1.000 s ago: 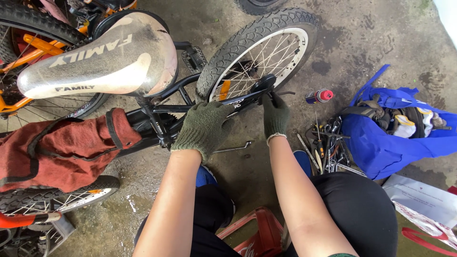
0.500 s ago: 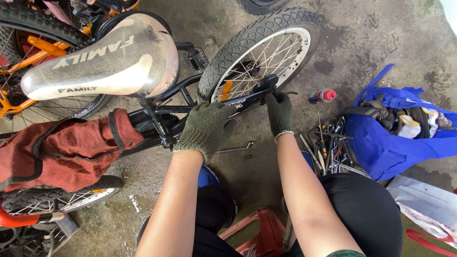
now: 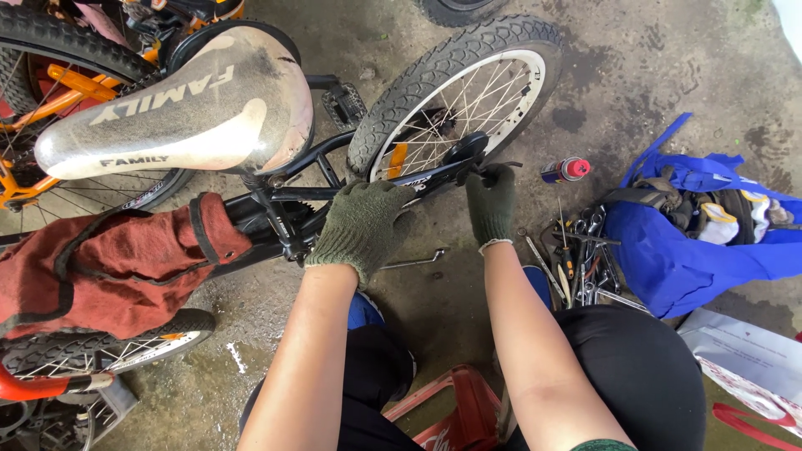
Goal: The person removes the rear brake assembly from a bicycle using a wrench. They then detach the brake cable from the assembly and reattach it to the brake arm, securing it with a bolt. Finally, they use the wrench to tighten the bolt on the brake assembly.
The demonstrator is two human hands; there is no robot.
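A dusty white bicycle saddle (image 3: 180, 113) and a red cloth bag (image 3: 109, 271) sit at the left. The left hand (image 3: 361, 227), in a green knit glove, is closed around the black bicycle frame (image 3: 309, 196) beside the black-tyred rear wheel (image 3: 455, 92). The gloved right hand (image 3: 490, 205) pinches a fitting near the wheel's axle; what it grips is hidden. A slip there could drive fingers into the spokes. Loose metal tools (image 3: 581, 259) and a blue bag (image 3: 693, 242) lie right on the concrete.

Soft, even daylight is cast over everything; shadows are faint and diffuse. Focus is kept sharp, and slight wide-angle bending is seen at the edges.
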